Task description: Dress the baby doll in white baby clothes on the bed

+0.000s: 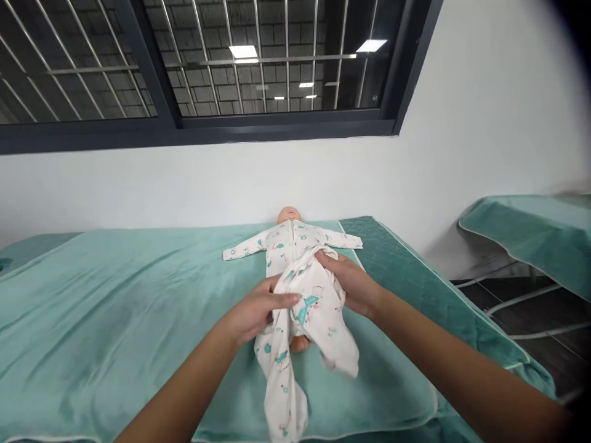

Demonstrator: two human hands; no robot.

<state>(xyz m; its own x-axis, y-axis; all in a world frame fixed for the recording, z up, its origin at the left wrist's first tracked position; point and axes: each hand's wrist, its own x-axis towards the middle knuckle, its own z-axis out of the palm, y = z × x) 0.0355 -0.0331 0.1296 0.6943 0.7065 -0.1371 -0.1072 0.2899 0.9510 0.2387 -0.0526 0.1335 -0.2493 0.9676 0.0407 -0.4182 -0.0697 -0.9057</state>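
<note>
A baby doll [289, 213] lies on its back on the green sheet, its head towards the wall. It wears a white patterned top [279, 241] with both sleeves spread out sideways. My left hand [258, 307] grips white patterned pants [311, 301] at their left side, thumb on top. On the other side, my right hand [348, 280] holds the upper edge of the same pants. They are bunched above the doll's lower body, with the two legs hanging down towards me. A bit of the doll's foot [300, 343] shows between them; the rest of its legs is hidden.
The green sheet [115, 320] covers a bed against a white wall [194, 184]. A barred window [277, 67] with a dark frame is above. At the right stands another green-covered bed [540, 234], with metal rails and dark floor [517, 301] below.
</note>
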